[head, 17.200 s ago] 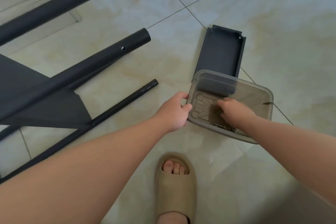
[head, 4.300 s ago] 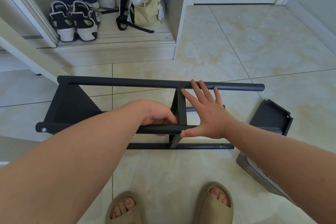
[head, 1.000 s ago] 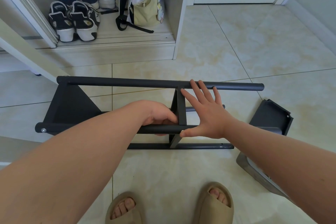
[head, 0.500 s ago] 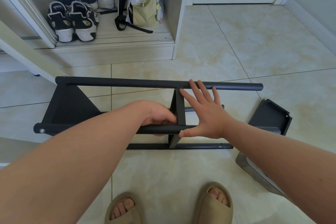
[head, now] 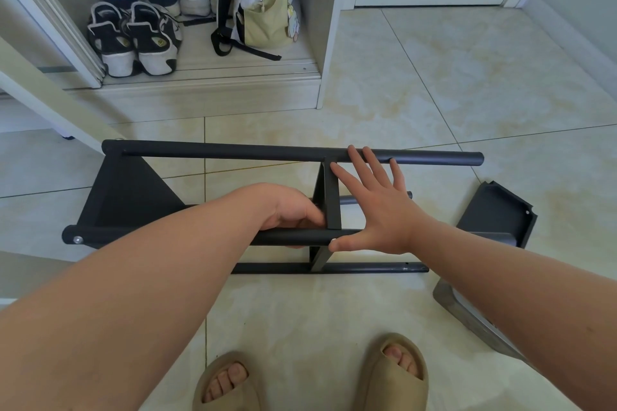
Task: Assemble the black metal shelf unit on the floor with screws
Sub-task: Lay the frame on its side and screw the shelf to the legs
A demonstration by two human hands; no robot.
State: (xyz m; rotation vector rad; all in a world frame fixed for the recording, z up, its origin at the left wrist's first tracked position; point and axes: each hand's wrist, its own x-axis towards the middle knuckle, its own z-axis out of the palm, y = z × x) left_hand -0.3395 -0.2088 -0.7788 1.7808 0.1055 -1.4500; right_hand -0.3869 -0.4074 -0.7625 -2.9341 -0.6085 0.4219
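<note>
The black metal shelf unit lies on its side on the tiled floor, with a far pole [head: 233, 153], a near pole [head: 107, 234] and a thin lower rail [head: 367, 267]. One black panel [head: 127, 190] closes its left end. A middle panel [head: 331, 200] stands edge-on between the poles. My right hand [head: 377, 210] lies flat against that panel's right side, fingers spread and thumb on the near pole. My left hand [head: 293, 210] is behind the near pole, fingers curled and pinched at the panel's lower corner. The small thing they pinch is hidden.
A loose black shelf panel [head: 497, 210] lies at the right, with a clear plastic box [head: 467, 314] beside it under my right forearm. My slippered feet [head: 394, 374] stand close in front. Shoes [head: 133, 40] and a backpack [head: 263, 10] fill the open cabinet behind.
Both hands stay where they were on the middle panel and near pole. Only the left fingertips show slight motion. Much earlier, both hands were at the clear box.
</note>
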